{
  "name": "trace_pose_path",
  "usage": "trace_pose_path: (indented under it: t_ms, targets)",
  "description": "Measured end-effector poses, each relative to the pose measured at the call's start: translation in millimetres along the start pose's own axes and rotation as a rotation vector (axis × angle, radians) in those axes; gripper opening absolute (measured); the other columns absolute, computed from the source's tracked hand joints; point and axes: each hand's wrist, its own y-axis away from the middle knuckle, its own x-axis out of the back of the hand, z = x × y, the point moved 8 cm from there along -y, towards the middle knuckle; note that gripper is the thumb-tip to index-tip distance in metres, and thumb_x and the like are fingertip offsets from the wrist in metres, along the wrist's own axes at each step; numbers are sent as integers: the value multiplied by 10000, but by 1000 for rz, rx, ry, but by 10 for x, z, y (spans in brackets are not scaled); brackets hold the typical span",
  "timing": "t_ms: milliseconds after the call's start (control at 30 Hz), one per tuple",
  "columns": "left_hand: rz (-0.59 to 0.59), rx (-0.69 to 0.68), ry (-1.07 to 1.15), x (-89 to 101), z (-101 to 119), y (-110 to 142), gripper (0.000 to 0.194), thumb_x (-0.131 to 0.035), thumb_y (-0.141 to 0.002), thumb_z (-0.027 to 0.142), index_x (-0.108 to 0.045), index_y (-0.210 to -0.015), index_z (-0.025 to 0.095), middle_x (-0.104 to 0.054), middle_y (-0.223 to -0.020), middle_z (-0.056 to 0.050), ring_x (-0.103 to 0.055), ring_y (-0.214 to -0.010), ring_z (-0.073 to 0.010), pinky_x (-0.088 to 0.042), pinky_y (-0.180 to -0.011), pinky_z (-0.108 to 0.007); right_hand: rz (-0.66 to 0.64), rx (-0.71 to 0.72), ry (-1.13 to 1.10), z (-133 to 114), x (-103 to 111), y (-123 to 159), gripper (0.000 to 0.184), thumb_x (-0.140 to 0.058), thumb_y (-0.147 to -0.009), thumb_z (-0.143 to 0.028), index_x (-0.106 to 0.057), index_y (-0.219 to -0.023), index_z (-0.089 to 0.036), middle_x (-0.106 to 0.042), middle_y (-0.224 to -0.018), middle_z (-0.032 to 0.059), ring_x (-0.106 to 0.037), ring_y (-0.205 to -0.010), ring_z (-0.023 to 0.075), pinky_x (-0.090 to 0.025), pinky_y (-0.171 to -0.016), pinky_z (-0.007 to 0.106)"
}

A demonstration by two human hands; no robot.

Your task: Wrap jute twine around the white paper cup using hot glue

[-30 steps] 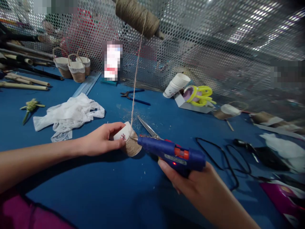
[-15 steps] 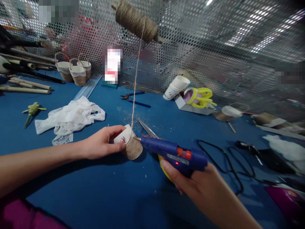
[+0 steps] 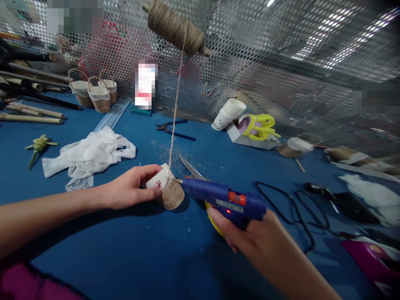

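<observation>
My left hand (image 3: 140,186) grips a paper cup (image 3: 158,180) by its white, printed part, tilted on its side. Brown twine (image 3: 172,195) is wound around the cup's other end. From there one strand (image 3: 175,108) runs up to a large twine spool (image 3: 175,27) on a rod. In my right hand (image 3: 240,233) is a blue glue gun (image 3: 218,196) with a lit red light. Its metal nozzle points left, at the twine's edge on the cup; whether it touches I cannot tell. Scissors (image 3: 191,167) with yellow handles lie partly hidden beneath the gun.
White lace (image 3: 93,152) lies left, near several sticks (image 3: 34,114). Behind stand three small baskets (image 3: 99,100) and a phone (image 3: 144,87). Pliers (image 3: 175,129), stacked cups (image 3: 229,113) and a box (image 3: 250,139) are farther back. A black cord (image 3: 287,208) loops at right.
The whole view has shifted slightly, so things appear a little farther left. Both hands keep their holds, and the nozzle stays at the twine's edge on the cup.
</observation>
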Motion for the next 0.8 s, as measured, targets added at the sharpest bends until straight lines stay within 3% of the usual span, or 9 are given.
trace_pose_path:
  t_ms: [533, 800]
  targets:
    - [-10, 6, -27, -12, 43, 10, 285, -501, -800, 210, -491, -1069, 117, -580, -949, -70, -549, -821, -153, -445, -731, -265, 38, 34, 60, -24, 2, 40, 328, -435, -813, -342, -455, -510, -216, -453, -409, -30, -448, -393, 107, -409, -411, 232]
    - [-6, -15, -65, 10, 37, 10, 293, -513, -795, 225, -505, -1069, 121, -579, -950, -67, -549, -818, -157, -448, -716, -264, 32, 59, 15, -74, -30, 58, 207, -482, -795, -300, -518, -606, -227, -456, -384, -55, -456, -362, 107, -419, -418, 227]
